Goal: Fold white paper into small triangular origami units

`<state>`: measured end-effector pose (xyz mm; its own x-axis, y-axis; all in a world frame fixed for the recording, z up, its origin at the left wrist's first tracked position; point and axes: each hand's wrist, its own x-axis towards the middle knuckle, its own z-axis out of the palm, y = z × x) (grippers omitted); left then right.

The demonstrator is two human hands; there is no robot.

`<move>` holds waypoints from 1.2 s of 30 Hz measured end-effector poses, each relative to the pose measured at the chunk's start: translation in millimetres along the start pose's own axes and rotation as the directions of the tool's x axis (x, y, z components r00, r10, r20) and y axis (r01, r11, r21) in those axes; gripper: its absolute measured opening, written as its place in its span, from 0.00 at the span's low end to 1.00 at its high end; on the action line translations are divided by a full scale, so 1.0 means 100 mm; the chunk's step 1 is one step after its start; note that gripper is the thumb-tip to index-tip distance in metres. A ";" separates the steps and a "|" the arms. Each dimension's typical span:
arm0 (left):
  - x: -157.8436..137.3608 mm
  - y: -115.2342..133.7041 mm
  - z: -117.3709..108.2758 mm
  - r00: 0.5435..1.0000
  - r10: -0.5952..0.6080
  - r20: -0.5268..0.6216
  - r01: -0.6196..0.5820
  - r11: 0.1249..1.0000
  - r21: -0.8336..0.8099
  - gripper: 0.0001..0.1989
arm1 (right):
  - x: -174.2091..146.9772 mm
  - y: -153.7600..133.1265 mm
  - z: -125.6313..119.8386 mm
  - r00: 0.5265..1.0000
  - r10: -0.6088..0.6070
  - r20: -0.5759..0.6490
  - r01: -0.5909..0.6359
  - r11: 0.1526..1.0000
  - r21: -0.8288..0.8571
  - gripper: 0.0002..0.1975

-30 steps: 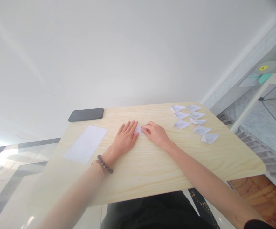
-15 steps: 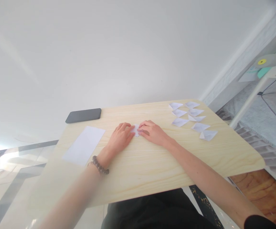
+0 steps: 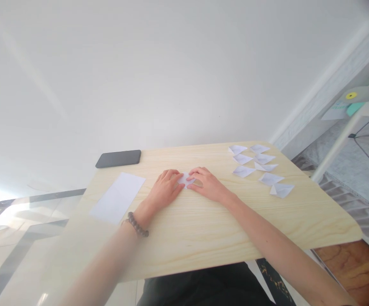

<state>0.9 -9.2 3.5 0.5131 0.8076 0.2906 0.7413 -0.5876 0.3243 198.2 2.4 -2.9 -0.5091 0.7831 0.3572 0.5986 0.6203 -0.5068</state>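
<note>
Between my two hands lies a small folded piece of white paper (image 3: 186,180), flat on the wooden table (image 3: 200,238). My left hand (image 3: 168,187), with a beaded bracelet (image 3: 137,224) on its wrist, pinches the paper's left side between thumb and fingers. On the right side, the thumb and fingertips of my right hand (image 3: 207,183) close on the paper's edge. The fingers hide parts of the paper, so its full shape does not show.
Several folded white paper pieces (image 3: 243,171) lie in two columns at the table's right. A flat white paper sheet (image 3: 120,196) rests at the left, with a black phone (image 3: 118,159) behind it. The white wall (image 3: 178,85) borders the table's far edge.
The view has tilted up slightly, so everything sits a little lower and further right. My right fingers have spread a bit on the paper, and more of it shows.
</note>
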 end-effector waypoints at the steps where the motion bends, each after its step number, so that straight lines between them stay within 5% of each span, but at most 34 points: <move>1: 0.00 0.00 0.00 1.000 -0.001 0.000 0.001 1.000 0.001 0.17 | 0.00 0.00 0.00 1.000 -0.003 -0.002 0.003 1.000 0.002 0.11; 36: -0.04 -0.01 -0.10 0.998 0.045 0.045 -0.044 0.999 -0.008 0.18 | 0.01 0.05 -0.08 0.994 -0.085 0.062 0.084 0.996 0.020 0.13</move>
<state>-5.8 -12.2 10.8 0.5647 0.7821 0.2637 0.7142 -0.6231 0.3188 205.2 6.5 1.0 -0.5956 0.7231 0.3497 0.5412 0.6830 -0.4906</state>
